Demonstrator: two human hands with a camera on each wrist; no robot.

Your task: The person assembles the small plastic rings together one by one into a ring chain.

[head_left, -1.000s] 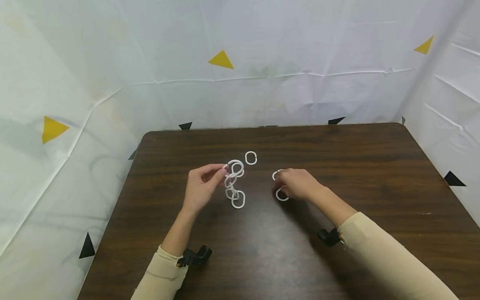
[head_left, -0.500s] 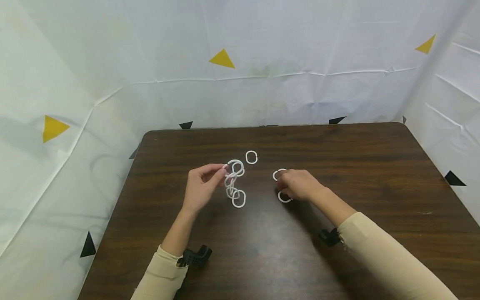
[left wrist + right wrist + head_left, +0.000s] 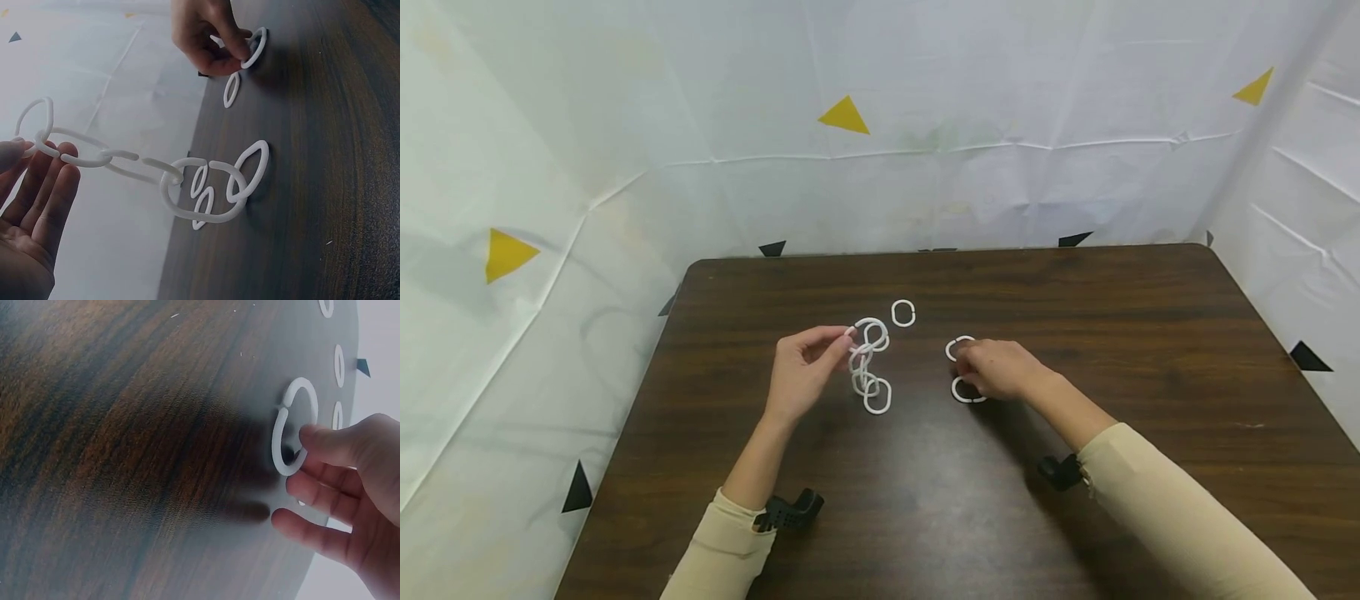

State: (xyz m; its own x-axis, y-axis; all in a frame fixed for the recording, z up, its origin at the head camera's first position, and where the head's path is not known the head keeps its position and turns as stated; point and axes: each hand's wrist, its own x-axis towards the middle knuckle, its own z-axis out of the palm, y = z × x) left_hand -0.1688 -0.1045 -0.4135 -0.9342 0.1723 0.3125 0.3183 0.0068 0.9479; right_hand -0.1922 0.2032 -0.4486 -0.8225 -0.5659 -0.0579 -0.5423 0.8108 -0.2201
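Observation:
My left hand (image 3: 801, 375) pinches the end link of a chain of white plastic links (image 3: 853, 364) between thumb and fingertips. In the left wrist view the chain (image 3: 84, 164) runs from those fingers down toward the table, and its last link (image 3: 267, 159) reaches the tabletop. My right hand (image 3: 1000, 368) pinches a separate white plastic link (image 3: 277, 447), which has a small gap in its side. The right wrist view shows that link tilted close to the wood, with thumb and fingers at its edge. Part of it is hidden by the hand in the head view.
Loose white links lie on the dark wooden table (image 3: 1075, 300): one link (image 3: 892, 313) behind the chain, another link (image 3: 949, 348) just beyond my right hand. White sheeting (image 3: 962, 200) stands behind the table. Each wrist wears a black camera mount (image 3: 793, 510).
The link at my right hand has shifted and turned slightly under the fingers. My left hand and the chain stay nearly in place.

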